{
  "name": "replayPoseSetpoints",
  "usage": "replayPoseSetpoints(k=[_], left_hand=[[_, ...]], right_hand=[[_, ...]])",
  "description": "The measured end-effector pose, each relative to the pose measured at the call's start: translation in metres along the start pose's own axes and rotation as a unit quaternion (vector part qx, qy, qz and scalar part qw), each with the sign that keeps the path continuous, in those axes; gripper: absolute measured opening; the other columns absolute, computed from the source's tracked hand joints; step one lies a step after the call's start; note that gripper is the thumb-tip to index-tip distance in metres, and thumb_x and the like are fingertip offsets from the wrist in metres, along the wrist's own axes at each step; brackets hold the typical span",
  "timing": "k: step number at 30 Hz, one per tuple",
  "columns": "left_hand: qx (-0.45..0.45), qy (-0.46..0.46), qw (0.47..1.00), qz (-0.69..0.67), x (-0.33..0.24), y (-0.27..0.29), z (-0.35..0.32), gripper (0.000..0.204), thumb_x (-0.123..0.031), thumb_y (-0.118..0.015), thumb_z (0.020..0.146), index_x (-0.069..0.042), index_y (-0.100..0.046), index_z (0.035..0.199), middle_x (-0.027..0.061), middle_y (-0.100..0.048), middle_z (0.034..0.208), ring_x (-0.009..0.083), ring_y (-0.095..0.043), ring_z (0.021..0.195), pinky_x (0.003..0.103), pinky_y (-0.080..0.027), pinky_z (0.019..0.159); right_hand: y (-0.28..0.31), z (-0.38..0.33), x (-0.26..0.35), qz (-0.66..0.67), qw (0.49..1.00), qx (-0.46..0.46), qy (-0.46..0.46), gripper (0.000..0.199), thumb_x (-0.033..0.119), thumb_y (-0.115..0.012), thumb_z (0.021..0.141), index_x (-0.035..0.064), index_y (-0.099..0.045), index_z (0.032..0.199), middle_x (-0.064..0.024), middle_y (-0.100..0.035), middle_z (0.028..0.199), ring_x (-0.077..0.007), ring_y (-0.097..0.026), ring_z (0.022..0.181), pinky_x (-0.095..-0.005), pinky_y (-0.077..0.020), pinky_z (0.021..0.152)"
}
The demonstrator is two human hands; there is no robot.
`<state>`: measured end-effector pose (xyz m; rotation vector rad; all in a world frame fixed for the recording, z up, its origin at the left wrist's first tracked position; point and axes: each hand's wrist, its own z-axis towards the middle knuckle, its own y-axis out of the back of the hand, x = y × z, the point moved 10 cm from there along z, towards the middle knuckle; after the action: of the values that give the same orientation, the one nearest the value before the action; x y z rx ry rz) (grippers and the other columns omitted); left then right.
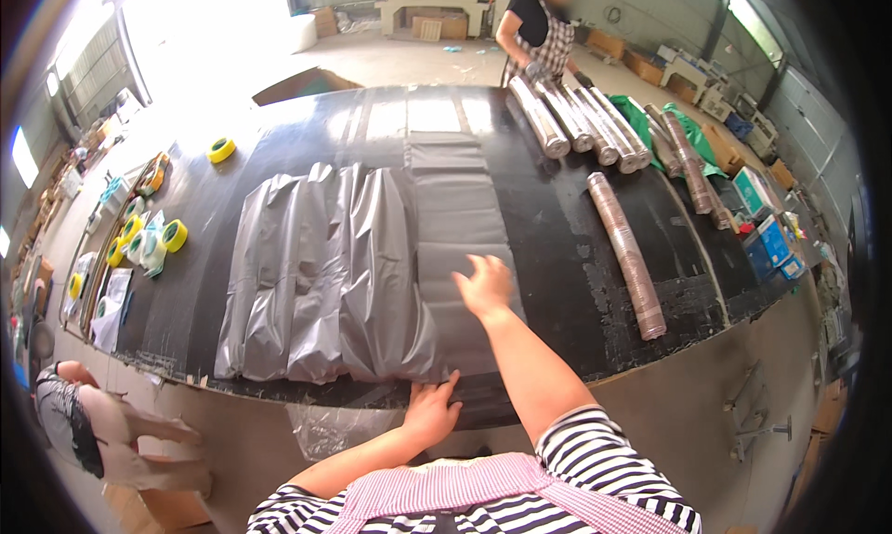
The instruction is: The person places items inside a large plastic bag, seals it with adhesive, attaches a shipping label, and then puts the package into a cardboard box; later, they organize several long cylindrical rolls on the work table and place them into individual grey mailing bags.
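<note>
Grey bags point(325, 274) under both hands; yellow tape rolls point(173, 236) lie left.

Both hands, left hand point(430, 411) and right hand point(485, 288), press the flat grey bag point(460, 255).

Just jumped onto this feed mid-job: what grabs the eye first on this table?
The grey plastic sheets heaped in long folds across the middle of the black table stand out first, with the right hand spread flat on the smooth grey strip beside them and the left hand at the near edge. Next come the shiny film rolls at the far right, where another person stands, and the yellow tape rolls on the left.
</note>
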<state>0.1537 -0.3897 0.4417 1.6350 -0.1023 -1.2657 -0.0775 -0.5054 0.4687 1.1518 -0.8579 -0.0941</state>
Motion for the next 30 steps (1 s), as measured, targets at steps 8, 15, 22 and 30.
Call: replayPoseSetpoints(k=[8, 15, 22, 30], left_hand=[[-0.055, 0.187, 0.965, -0.178, 0.02, -0.007, 0.027, 0.088, -0.027, -0.075, 0.082, -0.005, -0.027, 0.153, 0.0326, -0.051, 0.129, 0.0455, -0.046, 0.122, 0.047, -0.033, 0.11], [-0.048, 0.307, 0.895, -0.32, 0.031, -0.013, 0.033, 0.086, -0.02, -0.077, 0.08, -0.006, -0.032, 0.151, 0.0276, -0.044, 0.142, 0.0337, -0.045, 0.131, 0.039, -0.037, 0.107], [-0.101, 0.199, 0.946, -0.236, -0.018, -0.02, 0.132, 0.086, -0.035, -0.072, 0.084, -0.007, -0.029, 0.152, 0.0277, -0.02, 0.157, 0.0385, -0.019, 0.148, 0.043, -0.021, 0.119], [-0.201, 0.427, 0.881, -0.035, 0.01, -0.027, 0.323, 0.084, -0.041, -0.075, 0.078, -0.011, -0.04, 0.148, 0.0145, -0.04, 0.15, 0.0381, -0.036, 0.138, 0.047, -0.035, 0.112]], right_hand=[[0.046, -0.053, -0.114, 0.145, 0.936, 0.173, -0.271, 0.062, 0.03, -0.078, 0.082, -0.0126, -0.056, 0.122, -0.0266, -0.063, 0.119, -0.0364, -0.063, 0.109, -0.0456, -0.0514, 0.092], [-0.022, -0.049, -0.142, 0.332, 0.854, 0.302, -0.262, 0.036, 0.017, -0.077, 0.083, -0.006, -0.068, 0.109, -0.0156, -0.071, 0.103, -0.0261, -0.067, 0.092, -0.0405, -0.0524, 0.083], [0.063, -0.001, -0.246, 0.32, 0.873, 0.313, -0.194, 0.034, 0.017, -0.076, 0.084, -0.0028, -0.068, 0.11, -0.0106, -0.071, 0.097, -0.0191, -0.067, 0.082, -0.0352, -0.0534, 0.075], [0.123, -0.016, -0.304, 0.272, 0.938, 0.196, -0.084, 0.046, 0.015, -0.076, 0.082, -0.0064, -0.059, 0.12, -0.0153, -0.068, 0.108, -0.0205, -0.065, 0.096, -0.0336, -0.0518, 0.085]])
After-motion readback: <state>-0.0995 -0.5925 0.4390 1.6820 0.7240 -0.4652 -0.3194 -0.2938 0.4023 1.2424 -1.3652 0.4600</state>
